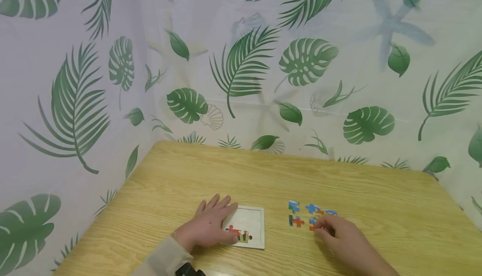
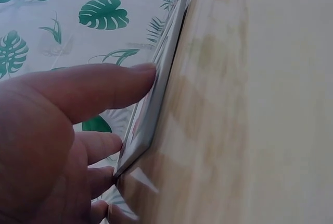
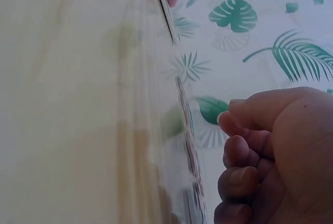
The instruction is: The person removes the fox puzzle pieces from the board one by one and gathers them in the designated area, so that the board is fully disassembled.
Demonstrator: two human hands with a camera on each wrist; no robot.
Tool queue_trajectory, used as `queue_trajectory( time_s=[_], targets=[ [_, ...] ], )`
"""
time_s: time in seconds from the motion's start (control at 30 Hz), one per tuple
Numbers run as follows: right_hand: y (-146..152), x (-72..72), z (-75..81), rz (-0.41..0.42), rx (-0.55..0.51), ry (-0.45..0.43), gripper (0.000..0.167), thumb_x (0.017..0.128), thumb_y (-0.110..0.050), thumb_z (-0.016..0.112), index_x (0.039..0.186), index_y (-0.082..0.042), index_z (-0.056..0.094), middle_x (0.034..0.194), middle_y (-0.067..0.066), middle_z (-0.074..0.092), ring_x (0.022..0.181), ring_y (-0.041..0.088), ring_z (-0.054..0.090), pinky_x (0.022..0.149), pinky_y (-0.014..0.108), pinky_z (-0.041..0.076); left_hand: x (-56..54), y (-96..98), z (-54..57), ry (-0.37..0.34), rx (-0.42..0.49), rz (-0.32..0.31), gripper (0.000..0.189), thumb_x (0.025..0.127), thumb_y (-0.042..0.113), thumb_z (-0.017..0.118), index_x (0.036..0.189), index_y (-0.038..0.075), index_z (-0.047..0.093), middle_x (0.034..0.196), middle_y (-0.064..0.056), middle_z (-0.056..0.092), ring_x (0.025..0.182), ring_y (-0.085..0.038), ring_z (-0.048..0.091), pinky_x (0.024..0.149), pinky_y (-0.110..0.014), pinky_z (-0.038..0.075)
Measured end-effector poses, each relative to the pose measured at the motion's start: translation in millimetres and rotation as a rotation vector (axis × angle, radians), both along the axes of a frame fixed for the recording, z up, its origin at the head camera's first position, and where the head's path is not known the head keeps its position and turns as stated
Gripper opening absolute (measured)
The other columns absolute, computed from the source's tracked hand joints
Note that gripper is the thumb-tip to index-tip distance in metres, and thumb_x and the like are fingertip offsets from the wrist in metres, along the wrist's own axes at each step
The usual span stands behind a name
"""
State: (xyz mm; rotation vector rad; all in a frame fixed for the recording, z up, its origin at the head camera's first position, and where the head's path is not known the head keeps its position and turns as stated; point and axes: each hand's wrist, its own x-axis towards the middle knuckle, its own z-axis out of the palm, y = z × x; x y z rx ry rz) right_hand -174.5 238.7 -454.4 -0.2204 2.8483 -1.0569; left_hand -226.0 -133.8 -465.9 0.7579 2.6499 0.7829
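Note:
My left hand (image 1: pixel 211 226) rests on the left side of a shallow white puzzle tray (image 1: pixel 262 230), fingers straight and spread. Its thumb (image 2: pixel 119 88) lies over the tray's near edge in the left wrist view. Along the bottom of the tray sit joined red and green jigsaw pieces (image 1: pixel 245 237), partly covered by the thumb. To the right, my right hand (image 1: pixel 340 234) hovers over loose jigsaw pieces, its fingertips close to a blue and red piece (image 1: pixel 312 222). In the right wrist view its fingers (image 3: pixel 239 182) are curled, with nothing visible between thumb and index finger.
Several loose pieces lie in two rough rows on the wooden table (image 1: pixel 226 171), among them a blue and green piece (image 1: pixel 293 206) and a red one (image 1: pixel 298 221). A white curtain (image 1: pixel 248 129) with green leaf prints stands behind the table and along its left side.

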Motion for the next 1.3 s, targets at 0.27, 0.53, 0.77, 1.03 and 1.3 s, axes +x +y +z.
queue_trajectory(
  time_s=[0.27,0.53,0.77,1.03,1.3],
  targets=[
    [-26.3,-2.7,-0.7,0.151,-0.048,0.102,0.006,0.1,-0.019,0.065,0.095,-0.018,0.068,0.079,-0.009,0.056,0.073,0.006,0.048,0.067,0.026,0.043,-0.4,-1.1,1.1,-0.013,0.003,-0.004,0.087,0.086,0.048,0.074,0.158,0.014,0.038,0.166,-0.012,0.021,0.153,-0.039,0.005,0.116,-0.067,0.0],
    [-55.7,-5.5,-2.0,0.181,-0.026,0.083,0.005,0.099,-0.023,0.064,0.099,-0.022,0.069,0.073,-0.01,0.054,0.067,0.006,0.049,0.064,0.027,0.043,0.0,-2.3,1.8,-0.005,0.005,-0.007,0.087,0.087,0.047,0.076,0.158,0.014,0.038,0.166,-0.013,0.022,0.153,-0.041,0.006,0.116,-0.067,0.0],
    [-84.6,-9.7,-6.2,0.269,-0.07,0.049,0.008,0.099,-0.025,0.066,0.104,-0.02,0.07,0.074,-0.01,0.056,0.065,0.007,0.051,0.061,0.028,0.045,0.3,-1.1,1.2,0.007,0.005,-0.007,0.087,0.087,0.047,0.077,0.157,0.013,0.039,0.166,-0.015,0.022,0.152,-0.043,0.007,0.115,-0.069,0.001],
    [-113.3,-15.3,-7.4,0.333,-0.097,0.024,0.012,0.097,-0.025,0.068,0.106,-0.019,0.071,0.071,-0.01,0.056,0.061,0.006,0.05,0.061,0.027,0.044,0.4,-0.5,1.8,0.013,-0.015,0.002,0.087,0.087,0.05,0.075,0.158,0.014,0.039,0.166,-0.013,0.023,0.152,-0.041,0.008,0.116,-0.067,0.002],
    [-132.9,-18.6,-6.5,0.35,-0.074,0.102,0.012,0.097,-0.025,0.068,0.105,-0.019,0.072,0.076,-0.01,0.053,0.065,0.005,0.048,0.062,0.027,0.043,1.3,-0.1,3.0,0.018,-0.019,0.002,0.087,0.087,0.049,0.076,0.157,0.014,0.04,0.166,-0.013,0.023,0.152,-0.042,0.008,0.116,-0.067,0.003]
  ],
)
